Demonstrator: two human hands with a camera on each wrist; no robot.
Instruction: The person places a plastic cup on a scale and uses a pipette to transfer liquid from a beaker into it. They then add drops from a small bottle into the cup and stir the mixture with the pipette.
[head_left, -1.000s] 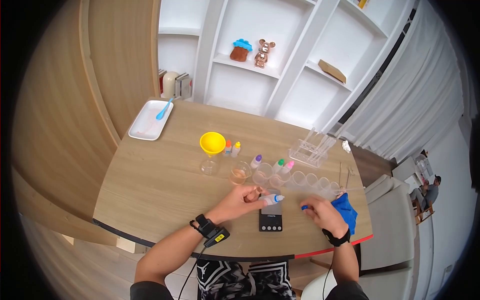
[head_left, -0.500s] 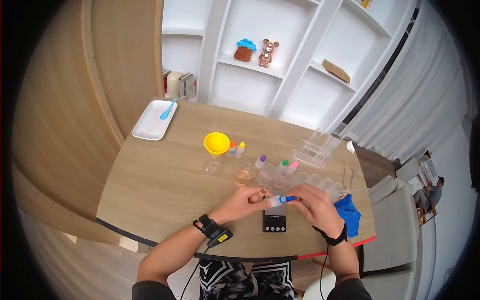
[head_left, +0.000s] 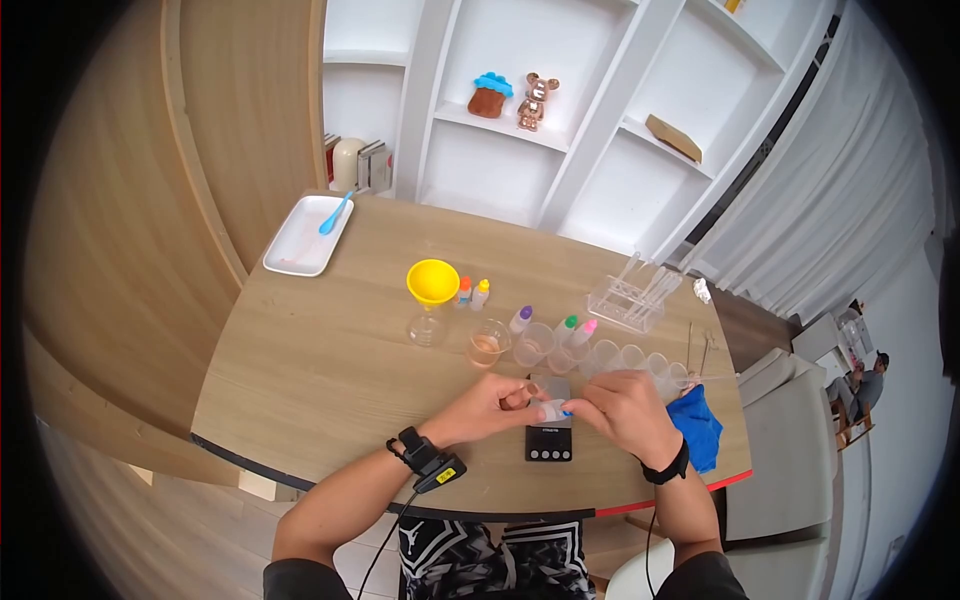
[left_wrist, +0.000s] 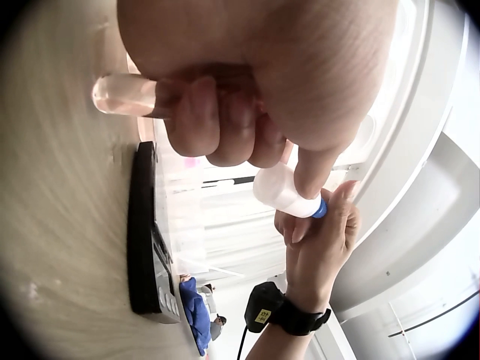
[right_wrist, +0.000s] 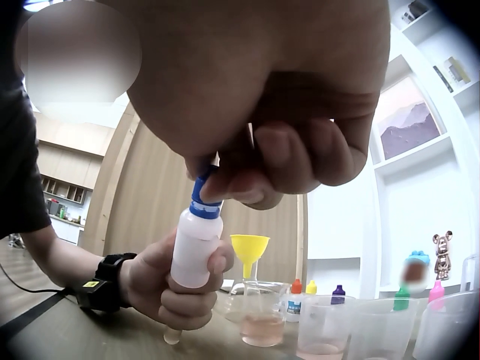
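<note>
Bottle (right_wrist: 193,259) held above the scale (head_left: 549,444).
Toward the table's (head_left: 320,370) near edge, the left hand (head_left: 487,410) grips the bottle and a tube (left_wrist: 126,95) of pinkish liquid; the right hand (head_left: 630,415) pinches the blue cap (right_wrist: 202,199) on its top.

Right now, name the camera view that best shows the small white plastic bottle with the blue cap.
Right wrist: the bottle and blue cap look large, fingers covering only parts. Left wrist shows the body partly behind the left thumb, with some cap; the head view shows it small, partly hidden by fingers.
</note>
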